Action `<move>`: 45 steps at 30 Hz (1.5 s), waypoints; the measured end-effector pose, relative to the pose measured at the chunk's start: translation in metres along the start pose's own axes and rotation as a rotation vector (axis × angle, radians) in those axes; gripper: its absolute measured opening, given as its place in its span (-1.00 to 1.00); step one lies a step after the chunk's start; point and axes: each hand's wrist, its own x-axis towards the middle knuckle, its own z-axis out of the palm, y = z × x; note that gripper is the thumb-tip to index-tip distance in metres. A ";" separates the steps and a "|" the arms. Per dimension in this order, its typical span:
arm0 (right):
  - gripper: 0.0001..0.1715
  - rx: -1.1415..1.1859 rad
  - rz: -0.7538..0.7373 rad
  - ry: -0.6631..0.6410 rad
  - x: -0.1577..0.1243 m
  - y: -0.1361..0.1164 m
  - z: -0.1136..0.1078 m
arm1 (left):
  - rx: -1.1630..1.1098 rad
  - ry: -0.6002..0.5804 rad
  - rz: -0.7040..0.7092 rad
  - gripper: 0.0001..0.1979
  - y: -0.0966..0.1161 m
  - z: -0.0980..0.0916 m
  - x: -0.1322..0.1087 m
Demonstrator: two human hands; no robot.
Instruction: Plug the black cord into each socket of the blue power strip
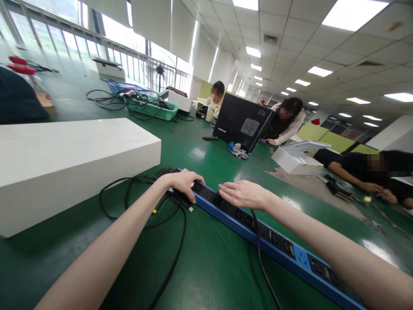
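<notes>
Long blue-and-black power strip (274, 237) lies on the glossy green tabletop (206, 267), bottom centre to bottom right of view, socket face up, blue side wall toward the wearer. Clock below is centred on its middle, 12 = far side. Long axis runs 10 to 4 o'clock: far end points to 10, near end to 4 and out of the bottom edge of view. One bright blue socket block (301, 257) sits toward the 4 o'clock end.

Left hand (183, 184): at the 10 o'clock end, thumb and fingers curled round the strip, grasping it. Right hand (241, 193): just 10 o'clock of middle, fingers together and reaching over the sockets. Thin black cord (259, 252) drops from beneath it across the strip toward 6; can't tell whether the fingers grip a plug, underside is hidden.

Loose black cables (183, 232) with a silver-tipped USB plug (191, 209) lie beside the left hand, 9 to 10 o'clock. Long white rectangular box (80, 159) past them, same direction. At 11: blue-and-white gloves (238, 150) by a tilted black flat panel (241, 118). Perforated green plastic basket (155, 111) at 10, well apart. White box with raised lid (297, 161) near 1.
</notes>
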 end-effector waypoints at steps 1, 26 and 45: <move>-0.68 -0.028 -0.009 0.006 0.001 -0.003 0.000 | 0.004 -0.003 0.000 -0.17 -0.001 0.000 0.000; -0.81 0.030 0.129 -0.179 0.031 -0.022 -0.023 | -0.053 -0.003 -0.013 -0.18 0.000 0.000 0.001; -0.82 0.079 0.162 -0.156 0.034 -0.020 -0.021 | -0.032 -0.011 -0.014 -0.20 0.003 0.000 0.003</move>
